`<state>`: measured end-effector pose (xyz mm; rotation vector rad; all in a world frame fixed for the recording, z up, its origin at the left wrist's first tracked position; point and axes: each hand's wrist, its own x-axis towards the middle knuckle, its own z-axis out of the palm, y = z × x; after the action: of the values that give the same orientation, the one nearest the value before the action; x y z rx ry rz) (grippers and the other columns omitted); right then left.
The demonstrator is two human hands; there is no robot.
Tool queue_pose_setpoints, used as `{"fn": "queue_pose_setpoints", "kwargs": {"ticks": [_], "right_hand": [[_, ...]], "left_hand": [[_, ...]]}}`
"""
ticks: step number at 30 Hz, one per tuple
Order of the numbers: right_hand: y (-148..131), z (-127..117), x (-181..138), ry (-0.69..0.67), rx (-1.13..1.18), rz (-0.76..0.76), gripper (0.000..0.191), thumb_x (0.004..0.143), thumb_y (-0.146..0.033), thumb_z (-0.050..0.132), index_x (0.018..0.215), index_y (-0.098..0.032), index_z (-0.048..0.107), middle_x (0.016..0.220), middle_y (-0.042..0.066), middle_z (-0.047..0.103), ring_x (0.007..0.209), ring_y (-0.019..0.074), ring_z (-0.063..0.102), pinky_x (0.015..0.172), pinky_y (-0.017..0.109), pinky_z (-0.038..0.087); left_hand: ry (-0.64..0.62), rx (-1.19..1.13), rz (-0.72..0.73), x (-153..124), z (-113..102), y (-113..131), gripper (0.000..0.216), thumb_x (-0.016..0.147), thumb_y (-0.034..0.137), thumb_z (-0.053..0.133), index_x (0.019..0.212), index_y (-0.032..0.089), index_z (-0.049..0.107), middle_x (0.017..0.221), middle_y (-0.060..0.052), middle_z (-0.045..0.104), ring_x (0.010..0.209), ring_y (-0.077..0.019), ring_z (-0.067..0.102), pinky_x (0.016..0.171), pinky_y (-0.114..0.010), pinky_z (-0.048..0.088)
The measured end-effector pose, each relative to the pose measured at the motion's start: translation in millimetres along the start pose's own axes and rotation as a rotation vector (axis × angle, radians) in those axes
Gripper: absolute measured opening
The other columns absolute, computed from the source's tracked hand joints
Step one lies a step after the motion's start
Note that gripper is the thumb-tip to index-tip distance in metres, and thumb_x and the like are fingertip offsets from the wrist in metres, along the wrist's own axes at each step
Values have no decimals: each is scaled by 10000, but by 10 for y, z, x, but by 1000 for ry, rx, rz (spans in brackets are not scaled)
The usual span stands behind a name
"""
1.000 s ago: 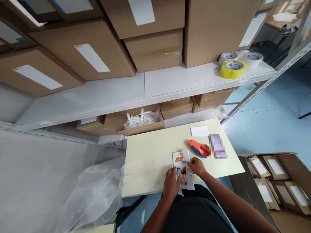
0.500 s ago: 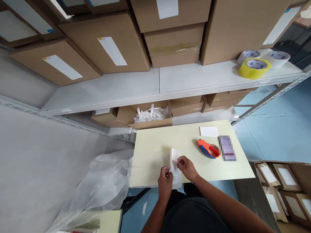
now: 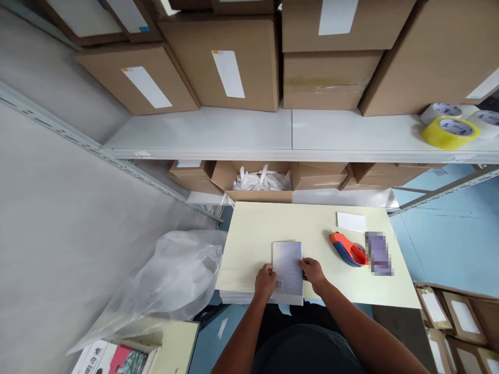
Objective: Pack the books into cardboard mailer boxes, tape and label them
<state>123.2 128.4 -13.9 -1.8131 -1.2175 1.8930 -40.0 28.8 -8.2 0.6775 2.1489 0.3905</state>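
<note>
A flat, pale lilac book (image 3: 287, 262) lies with its broad face up near the front edge of the cream table (image 3: 249, 228). Its cover looks hazy, as if under clear film. My left hand (image 3: 265, 282) grips the book's left edge, fingers curled. On the opposite edge, my right hand (image 3: 313, 271) pinches the book between thumb and fingers. To the right rests a red and blue tape dispenser (image 3: 345, 250). Beyond it are a white card (image 3: 351, 222) and a blurred purple rectangular item (image 3: 379, 253).
Behind the table stands a grey shelf (image 3: 218, 130) with cardboard boxes (image 3: 234, 78) and tape rolls (image 3: 450, 133). An open carton (image 3: 259, 196) holds white crumpled pieces. A clear plastic bag (image 3: 183, 275) hangs at left, above printed books (image 3: 117, 358). More boxes (image 3: 462, 317) sit lower right.
The book has turned from a narrow, tilted position to lying broad face up. My right hand has moved from over its face to its right edge. The camera view has shifted.
</note>
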Motion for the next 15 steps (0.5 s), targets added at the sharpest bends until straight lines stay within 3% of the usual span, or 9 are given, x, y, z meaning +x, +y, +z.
{"fn": "queue_pose_setpoints", "kwargs": {"ticks": [6, 9, 12, 15], "right_hand": [[-149, 137, -255, 0, -115, -192, 310, 695, -478, 717, 831, -222, 608, 569, -66, 529, 516, 148, 546, 500, 276, 479], [-204, 372, -391, -55, -176, -296, 335, 750, -499, 688, 933, -228, 617, 590, -59, 555, 546, 169, 595, 530, 290, 516], [-218, 621, -466, -219, -203, -381, 387, 814, -525, 636, 1058, -224, 653, 706, -15, 664, 683, 196, 670, 661, 323, 564], [-183, 771, -434, -217, -226, -329, 370, 815, -482, 634, 1082, -231, 690, 904, 34, 745, 895, 224, 711, 849, 355, 560]], "left_hand": [[-19, 121, 58, -55, -77, 63, 336, 877, 268, 593, 1204, 195, 620, 1141, -146, 725, 1199, -321, 617, 943, -385, 453], [0, -24, 115, -98, -177, -4, 387, 894, 292, 572, 1267, 192, 584, 1162, -138, 718, 1116, -287, 657, 923, -371, 469], [-26, -197, 157, -135, -315, -170, 354, 989, 370, 380, 1155, 213, 650, 1054, -83, 757, 976, -225, 707, 863, -322, 507], [-56, -351, 126, -141, -434, -385, 634, 1033, 468, 135, 1115, 194, 701, 1019, -92, 780, 936, -234, 728, 833, -337, 544]]}}
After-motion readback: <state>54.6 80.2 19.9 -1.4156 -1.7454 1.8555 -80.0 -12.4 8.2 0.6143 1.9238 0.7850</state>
